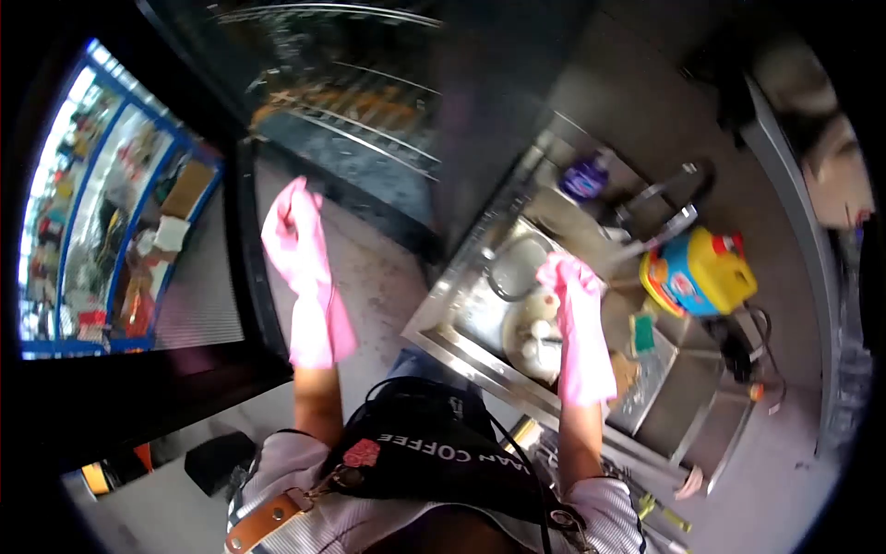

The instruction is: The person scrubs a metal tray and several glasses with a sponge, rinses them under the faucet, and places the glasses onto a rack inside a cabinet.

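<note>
Pink rubber gloves cover both hands. My left hand (295, 231) is raised at the left, its fingers curled, in front of a dark cabinet with wire racks (369, 120). Nothing shows in it. My right hand (569, 277) is closed over the steel sink (466, 343); whatever its fingers may hold is hidden. Just left of that hand, a round, clear-looking dish (519, 268) lies in the basin. Below it sit pale dishes (538, 337), partly covered by my right glove and blurred.
A purple bottle (583, 177) and a yellow jug (706, 272) stand behind the sink near the faucet (660, 198). A green sponge (642, 334) rests on the divider. At left is a dark-framed glass panel (185, 305). Part of another person (835, 175) appears at far right.
</note>
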Tool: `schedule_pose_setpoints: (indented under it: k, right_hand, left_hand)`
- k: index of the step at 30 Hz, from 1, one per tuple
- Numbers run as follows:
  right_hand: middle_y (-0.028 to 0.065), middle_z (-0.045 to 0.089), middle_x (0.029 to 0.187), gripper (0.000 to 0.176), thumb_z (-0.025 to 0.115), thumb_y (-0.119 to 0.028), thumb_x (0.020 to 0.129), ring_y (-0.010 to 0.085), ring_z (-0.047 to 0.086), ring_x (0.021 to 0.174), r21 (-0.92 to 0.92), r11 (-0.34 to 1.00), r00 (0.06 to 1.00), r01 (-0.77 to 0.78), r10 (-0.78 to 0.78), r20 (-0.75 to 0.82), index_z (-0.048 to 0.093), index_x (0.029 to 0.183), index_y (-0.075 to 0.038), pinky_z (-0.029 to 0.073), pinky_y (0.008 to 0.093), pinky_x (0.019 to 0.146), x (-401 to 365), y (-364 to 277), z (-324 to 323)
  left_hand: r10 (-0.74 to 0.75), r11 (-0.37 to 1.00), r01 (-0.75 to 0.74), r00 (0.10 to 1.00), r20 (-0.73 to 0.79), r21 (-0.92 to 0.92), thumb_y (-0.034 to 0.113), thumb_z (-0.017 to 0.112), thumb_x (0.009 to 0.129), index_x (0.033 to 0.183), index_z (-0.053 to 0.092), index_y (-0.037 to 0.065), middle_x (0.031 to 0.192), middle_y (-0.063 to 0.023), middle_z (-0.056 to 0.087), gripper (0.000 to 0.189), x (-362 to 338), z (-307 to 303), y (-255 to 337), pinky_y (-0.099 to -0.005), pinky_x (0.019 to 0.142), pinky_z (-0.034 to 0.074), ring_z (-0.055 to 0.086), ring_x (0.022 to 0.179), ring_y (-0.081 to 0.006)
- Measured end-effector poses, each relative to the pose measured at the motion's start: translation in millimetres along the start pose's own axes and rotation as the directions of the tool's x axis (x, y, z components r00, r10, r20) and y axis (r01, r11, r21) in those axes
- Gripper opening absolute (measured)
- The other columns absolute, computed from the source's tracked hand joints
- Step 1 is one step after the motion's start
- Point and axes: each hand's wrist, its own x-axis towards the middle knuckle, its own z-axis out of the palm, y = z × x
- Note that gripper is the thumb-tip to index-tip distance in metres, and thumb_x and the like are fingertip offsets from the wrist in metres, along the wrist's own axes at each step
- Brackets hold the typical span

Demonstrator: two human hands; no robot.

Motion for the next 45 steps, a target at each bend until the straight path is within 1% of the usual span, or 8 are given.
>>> schedule_pose_setpoints:
  k: [12,18,24,28,32,36,40,45]
  right_hand:
    - [0.0037,0.063,0.081,0.013,0.050,-0.016,0.096,0.0178,0.049,0.051,-0.287,0.842,0.877,-0.457,0.373,-0.302,0.062,0.094,-0.011,0.041,0.0375,0.047,124,154,-137]
    - [0.0082,0.071,0.112,0.026,0.049,-0.029,0.096,0.0251,0.068,0.104,-0.727,-0.496,0.879,0.474,0.313,0.360,0.071,0.106,-0.021,0.053,0.0422,0.085,160,287,-195]
    - [0.0197,0.071,0.097,0.044,0.073,-0.041,0.079,0.0312,0.068,0.094,-0.798,0.463,0.911,-0.386,0.055,-0.409,0.071,0.102,-0.003,0.053,0.0402,0.083,171,366,-204]
    - [0.0197,0.066,0.122,0.057,0.051,-0.050,0.095,0.0350,0.061,0.117,-0.828,0.093,0.776,-0.553,0.420,-0.471,0.060,0.128,-0.005,0.047,0.0468,0.097,152,232,-163]
    - [0.0142,0.070,0.094,0.049,0.067,-0.048,0.083,0.0318,0.066,0.085,-0.619,0.782,0.997,-0.076,0.050,-0.060,0.067,0.105,-0.004,0.050,0.0444,0.078,168,313,-218]
    - [0.0126,0.072,0.090,0.024,0.076,-0.023,0.080,0.0275,0.068,0.077,-0.953,-0.281,0.972,0.115,0.230,0.050,0.070,0.097,-0.008,0.056,0.0434,0.066,166,271,-195]
    - [0.0142,0.068,0.078,0.016,0.066,-0.012,0.090,0.0236,0.064,0.057,-0.126,0.864,0.802,-0.488,0.387,-0.454,0.066,0.099,0.001,0.051,0.0349,0.048,102,209,-164]
    - [0.0102,0.062,0.067,0.005,0.056,-0.002,0.084,0.0186,0.052,0.040,-0.063,0.967,0.861,-0.247,0.189,-0.472,0.059,0.082,0.002,0.043,0.0348,0.036,44,143,-158]
  left_hand:
    - [-0.125,0.924,0.018,0.958,0.257,0.382,0.015,0.062,0.096,0.114,0.068,-0.005,0.083,-0.0063,0.069,0.028,-127,-2,-33,-0.0219,0.065,0.046,0.061,0.073,-0.0091]
    - [-0.183,0.819,0.034,0.961,0.205,0.572,0.011,0.061,0.098,0.117,0.066,-0.006,0.102,-0.0118,0.071,0.027,-155,-35,-41,-0.0267,0.078,0.051,0.067,0.087,-0.0157]
    - [-0.169,0.735,0.043,0.978,0.121,0.676,0.008,0.062,0.097,0.113,0.067,-0.005,0.102,-0.0132,0.070,0.022,-188,-76,-39,-0.0292,0.076,0.053,0.068,0.086,-0.0176]
    - [-0.167,0.708,0.041,0.980,0.110,0.705,0.010,0.062,0.097,0.112,0.068,-0.006,0.100,-0.0132,0.070,0.024,-194,-90,-33,-0.0297,0.077,0.053,0.068,0.085,-0.0179]
    - [-0.222,0.736,0.101,0.970,0.097,0.669,0.011,0.062,0.095,0.109,0.070,-0.004,0.093,-0.0145,0.072,0.022,-192,-79,-32,-0.0288,0.073,0.052,0.069,0.082,-0.0188]
    - [-0.371,0.765,0.142,0.895,0.249,0.628,0.012,0.057,0.096,0.110,0.069,-0.006,0.085,-0.0121,0.072,0.026,-192,-45,-32,-0.0279,0.071,0.053,0.068,0.078,-0.0164]
    - [-0.236,0.899,-0.104,0.703,0.671,0.426,0.009,0.058,0.095,0.107,0.071,-0.003,0.082,-0.0104,0.072,0.021,-208,13,-53,-0.0284,0.061,0.051,0.065,0.066,-0.0145]
    - [-0.144,0.908,-0.314,0.387,0.911,0.277,0.028,0.052,0.096,0.126,0.062,0.011,0.124,-0.0156,0.064,0.036,-295,125,-182,-0.0380,0.095,0.050,0.063,0.111,-0.0319]
